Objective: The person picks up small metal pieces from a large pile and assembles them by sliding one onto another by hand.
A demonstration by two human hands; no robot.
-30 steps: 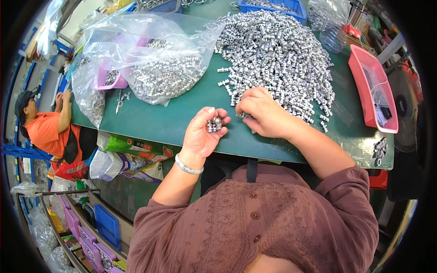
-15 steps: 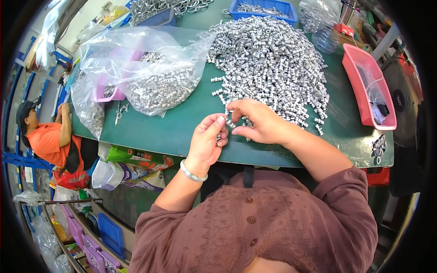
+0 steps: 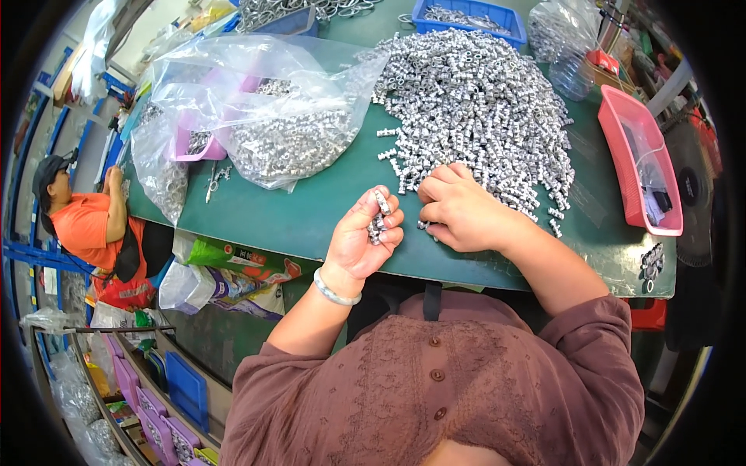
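Note:
My left hand (image 3: 351, 247) is raised over the near edge of the table, palm turned up. Its fingers curl around a few small silver metal fittings (image 3: 377, 227), which show between the thumb and fingertips. To the right, my right hand (image 3: 470, 211) is down at the near edge of a large pile of similar ribbed metal fittings (image 3: 474, 109). Its fingers are bent and pressed together. A bit of metal shows beneath the fingertips, but what they grip is mostly hidden.
The green table (image 3: 303, 221) holds a clear plastic bag (image 3: 299, 147) of small parts, a pink basket (image 3: 649, 186), blue trays (image 3: 497, 31) at the back and metal rings (image 3: 651, 266) at the right corner. A person in orange (image 3: 97, 225) sits at the left.
My hands were close together before; now my right hand has moved right and down to the pile's edge. My left hand has turned, showing the fittings in it.

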